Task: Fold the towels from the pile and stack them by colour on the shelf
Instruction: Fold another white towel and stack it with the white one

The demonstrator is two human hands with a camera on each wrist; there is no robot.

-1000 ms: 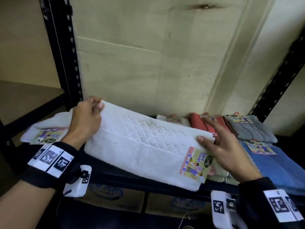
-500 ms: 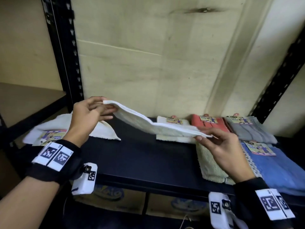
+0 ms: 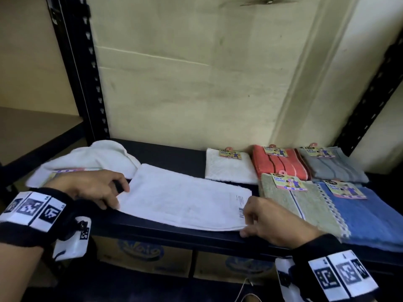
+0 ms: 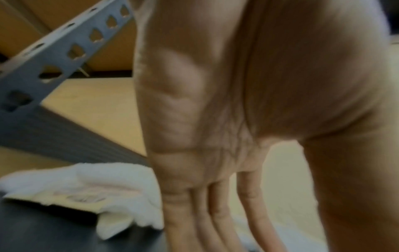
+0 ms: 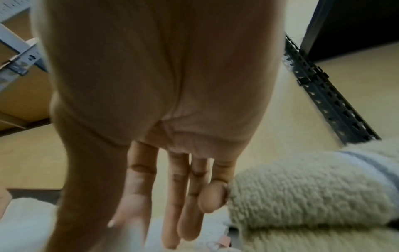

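Observation:
A folded white towel (image 3: 185, 199) lies flat on the black shelf (image 3: 170, 153), near its front edge. My left hand (image 3: 120, 197) holds the towel's left end between thumb and fingers. At the right end, beside the barcode label, my right hand (image 3: 245, 221) pinches the corner, thumb under the front edge. Both wrist views show long fingers (image 5: 183, 196) reaching down onto white cloth (image 5: 26, 221). A loose white towel (image 3: 87, 158) with a paper label lies at the shelf's left end, also seen as white towel (image 4: 86, 184) in the left wrist view.
Folded towels sit at the right: white (image 3: 229, 168), orange (image 3: 279, 164) and grey (image 3: 331, 166) at the back, beige (image 3: 301, 205) and blue (image 3: 366, 214) in front. Black uprights (image 3: 76, 62) frame the shelf. Cardboard boxes (image 3: 141, 251) stand below.
The white towel was held up between both hands, then swung flat in the air; now it lies on the shelf with both hands lowered at its ends.

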